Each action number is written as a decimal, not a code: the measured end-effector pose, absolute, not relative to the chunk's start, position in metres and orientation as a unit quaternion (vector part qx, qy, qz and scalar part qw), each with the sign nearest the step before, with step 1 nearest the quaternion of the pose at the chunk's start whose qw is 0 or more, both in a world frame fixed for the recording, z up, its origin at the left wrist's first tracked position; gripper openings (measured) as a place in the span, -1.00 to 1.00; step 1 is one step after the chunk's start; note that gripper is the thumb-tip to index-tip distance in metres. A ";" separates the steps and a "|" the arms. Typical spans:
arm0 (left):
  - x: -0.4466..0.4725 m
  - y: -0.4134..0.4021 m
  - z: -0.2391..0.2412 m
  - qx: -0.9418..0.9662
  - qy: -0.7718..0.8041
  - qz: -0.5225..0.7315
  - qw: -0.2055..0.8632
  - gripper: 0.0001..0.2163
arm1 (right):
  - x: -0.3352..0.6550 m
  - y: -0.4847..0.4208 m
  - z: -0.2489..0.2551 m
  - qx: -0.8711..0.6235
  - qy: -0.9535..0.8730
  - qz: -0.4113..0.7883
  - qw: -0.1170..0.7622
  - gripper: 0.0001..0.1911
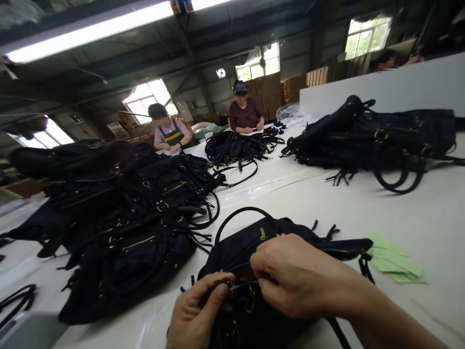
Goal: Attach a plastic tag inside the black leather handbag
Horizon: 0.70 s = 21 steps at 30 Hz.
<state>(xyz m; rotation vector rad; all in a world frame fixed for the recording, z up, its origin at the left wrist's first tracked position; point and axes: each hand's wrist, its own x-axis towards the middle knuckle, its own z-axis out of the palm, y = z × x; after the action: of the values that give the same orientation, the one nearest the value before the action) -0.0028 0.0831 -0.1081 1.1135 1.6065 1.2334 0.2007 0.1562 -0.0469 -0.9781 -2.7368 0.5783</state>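
Observation:
A black handbag (232,249) with brass-coloured fittings lies on the table before me, its mouth toward my hands. One looped handle (250,209) stands up behind it, and a brass zipper pull (262,234) shows on top. My left hand (196,308) pinches a small brass fitting (230,282) at the left edge of the bag's opening. Closed over the right side of that opening is my right hand (290,276), its fingertips curled and partly hidden. A thin pale strip or tool (244,284) runs between both hands; its kind is unclear.
Black handbags (145,203) are heaped at left, and more bags (363,133) lie at right. Straps (236,145) are piled farther back. Light-green sheets (394,259) lie right of my bag. Two co-workers (245,111) work across the white table (301,194).

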 end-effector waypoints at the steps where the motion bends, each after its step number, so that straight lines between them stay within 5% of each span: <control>1: 0.000 0.082 -0.106 0.429 0.645 0.490 0.400 -0.68 | 0.202 0.156 -0.045 -0.327 -0.922 0.192 0.079 -0.89; 21: 0.028 0.066 -0.092 0.422 0.674 0.509 0.329 -0.65 | 0.223 0.152 -0.031 -0.291 -0.932 0.180 0.122 -0.86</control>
<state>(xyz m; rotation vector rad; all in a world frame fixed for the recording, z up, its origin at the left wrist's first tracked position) 0.0284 0.0657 -0.0919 1.1054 1.7649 1.3319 0.2231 0.1521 -0.0314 -0.8502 -2.7199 0.5260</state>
